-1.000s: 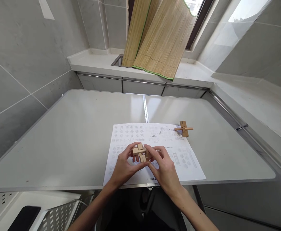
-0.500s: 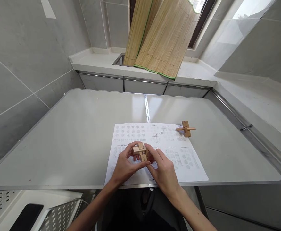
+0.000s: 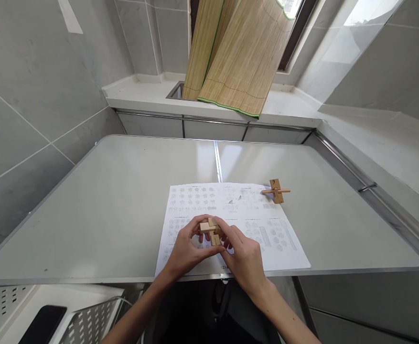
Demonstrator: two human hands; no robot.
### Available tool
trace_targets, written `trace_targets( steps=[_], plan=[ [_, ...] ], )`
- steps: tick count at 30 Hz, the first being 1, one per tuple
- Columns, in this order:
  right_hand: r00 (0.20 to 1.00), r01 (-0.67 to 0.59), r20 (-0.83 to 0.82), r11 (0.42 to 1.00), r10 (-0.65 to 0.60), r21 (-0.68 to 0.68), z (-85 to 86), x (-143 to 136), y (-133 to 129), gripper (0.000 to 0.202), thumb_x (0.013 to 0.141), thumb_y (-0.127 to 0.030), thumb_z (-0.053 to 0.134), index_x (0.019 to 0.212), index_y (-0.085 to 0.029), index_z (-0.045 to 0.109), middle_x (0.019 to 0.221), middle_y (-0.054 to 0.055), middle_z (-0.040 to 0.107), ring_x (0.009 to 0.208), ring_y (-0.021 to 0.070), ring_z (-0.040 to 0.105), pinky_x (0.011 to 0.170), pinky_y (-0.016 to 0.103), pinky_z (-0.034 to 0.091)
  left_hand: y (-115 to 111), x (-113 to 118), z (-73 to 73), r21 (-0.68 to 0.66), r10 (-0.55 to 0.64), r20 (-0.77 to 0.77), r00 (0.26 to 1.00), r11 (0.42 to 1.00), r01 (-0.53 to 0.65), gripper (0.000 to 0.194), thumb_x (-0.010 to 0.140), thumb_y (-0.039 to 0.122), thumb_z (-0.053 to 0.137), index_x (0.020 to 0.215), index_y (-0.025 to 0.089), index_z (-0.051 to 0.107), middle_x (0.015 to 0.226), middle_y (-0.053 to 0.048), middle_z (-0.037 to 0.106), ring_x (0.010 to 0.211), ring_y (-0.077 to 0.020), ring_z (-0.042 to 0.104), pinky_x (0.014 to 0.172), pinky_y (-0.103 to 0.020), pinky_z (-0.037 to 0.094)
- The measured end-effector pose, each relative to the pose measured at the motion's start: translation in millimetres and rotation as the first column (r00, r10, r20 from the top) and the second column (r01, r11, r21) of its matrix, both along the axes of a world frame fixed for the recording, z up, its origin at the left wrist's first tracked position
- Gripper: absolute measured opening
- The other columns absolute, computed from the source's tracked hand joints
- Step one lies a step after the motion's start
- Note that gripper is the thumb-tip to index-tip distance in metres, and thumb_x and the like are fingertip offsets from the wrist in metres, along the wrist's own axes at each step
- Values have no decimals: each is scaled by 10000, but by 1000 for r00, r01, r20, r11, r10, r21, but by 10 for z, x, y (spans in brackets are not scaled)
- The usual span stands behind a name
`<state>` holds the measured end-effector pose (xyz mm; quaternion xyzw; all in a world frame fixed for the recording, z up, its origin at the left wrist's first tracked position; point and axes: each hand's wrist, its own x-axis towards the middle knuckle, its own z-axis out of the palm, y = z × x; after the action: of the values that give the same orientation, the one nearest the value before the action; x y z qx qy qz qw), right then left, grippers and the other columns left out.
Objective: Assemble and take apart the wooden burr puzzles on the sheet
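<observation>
Small light wooden blocks, joined in a cross-like wooden block puzzle (image 3: pixel 211 231), are held between both hands above the paper. My left hand (image 3: pixel 186 246) grips the puzzle from the left, its thumb along the lower edge. From the right, my right hand (image 3: pixel 243 251) has its fingers on the puzzle's upper and right side, the thumb near the bottom. Parts of the blocks are hidden by the fingers. Beneath the hands lies a printed sheet (image 3: pixel 273 248) with rows of small diagrams.
A wooden piece with a stick through it (image 3: pixel 276 191) rests at the sheet's upper right corner. The light table (image 3: pixel 105 205) extends around the sheet. A black phone (image 3: pixel 43 325) lies at the lower left. Bamboo mats (image 3: pixel 243 62) hang over the counter (image 3: pixel 137 95) behind.
The wooden block puzzle has been turned slightly and sits a little lower in the hands. Both hands still hold it, and the fingers have shifted a little.
</observation>
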<state>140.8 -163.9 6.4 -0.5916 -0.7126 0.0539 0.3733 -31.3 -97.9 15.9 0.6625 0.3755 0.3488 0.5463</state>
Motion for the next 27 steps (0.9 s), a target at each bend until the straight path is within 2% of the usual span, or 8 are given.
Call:
trace_targets(
  steps=[7, 11, 13, 16, 20, 22, 24, 27],
  plan=[
    [994, -103, -38, 994, 102, -39, -19, 123, 38, 500, 1019, -147, 512, 1504, -269, 532, 935, 29, 733, 572, 127, 606, 557, 250, 495, -3, 6, 38, -58, -37, 2, 999, 998, 37, 653, 766, 397, 902, 1320, 239, 594, 1007, -18, 735, 866, -176, 664, 794, -309, 546],
    [955, -209, -249, 960, 160, -185, 73, 180, -3, 514, 1030, -228, 522, 1534, -315, 467, 1067, 45, 731, 632, 140, 645, 598, 281, 539, -5, 14, 59, -32, -21, 1, 1000, 999, 21, 634, 774, 398, 892, 1307, 235, 591, 1012, -27, 743, 875, -185, 682, 792, -313, 563],
    [892, -243, -443, 924, 93, -295, 129, 180, -37, 541, 1042, -304, 527, 1566, -325, 394, 1157, 64, 712, 684, 152, 688, 576, 281, 546, -7, 18, 48, -2, 20, -12, 1000, 1000, -20, 640, 775, 400, 890, 1310, 238, 579, 1015, -29, 748, 885, -193, 692, 795, -317, 571],
    [721, -262, -686, 876, -102, -406, 196, 156, -69, 532, 1046, -482, 530, 1528, -297, 402, 1263, 102, 673, 743, 176, 729, 576, 298, 563, -16, 19, 11, 84, 79, -46, 996, 994, -75, 633, 773, 390, 891, 1302, 246, 574, 977, -12, 739, 835, -181, 679, 803, -327, 579],
    [542, -318, -788, 796, -293, -515, 252, 123, -63, 574, 996, -658, 546, 1416, -267, 525, 1168, 78, 698, 653, 152, 698, 770, 389, 605, -38, 15, -34, 201, 81, -64, 995, 977, -66, 620, 764, 392, 903, 1279, 257, 586, 928, 14, 706, 765, -159, 648, 766, -313, 579],
    [488, -372, -812, 765, -321, -526, 272, 107, -51, 601, 979, -692, 552, 1397, -260, 561, 1106, 64, 719, 652, 151, 694, 875, 428, 594, -47, 11, -46, 240, 69, -67, 995, 970, -51, 612, 771, 385, 900, 1280, 258, 586, 973, 2, 714, 811, -169, 669, 776, -313, 578],
    [442, -415, -842, 762, -310, -497, 292, 91, -37, 609, 952, -697, 596, 1367, -252, 590, 1121, 76, 734, 712, 174, 709, 914, 444, 589, -54, 6, -51, 258, 56, -69, 996, 965, -37, 627, 766, 387, 905, 1288, 252, 585, 1004, -13, 726, 856, -186, 690, 797, -322, 579],
    [409, -458, -873, 768, -266, -448, 329, 88, -13, 592, 896, -663, 699, 1306, -246, 609, 1186, 100, 745, 930, 237, 739, 980, 454, 576, -62, -1, -43, 260, 34, -82, 996, 965, -12, 645, 755, 409, 911, 1291, 239, 595, 1066, -42, 741, 896, -201, 694, 838, -343, 577]
  ],
)
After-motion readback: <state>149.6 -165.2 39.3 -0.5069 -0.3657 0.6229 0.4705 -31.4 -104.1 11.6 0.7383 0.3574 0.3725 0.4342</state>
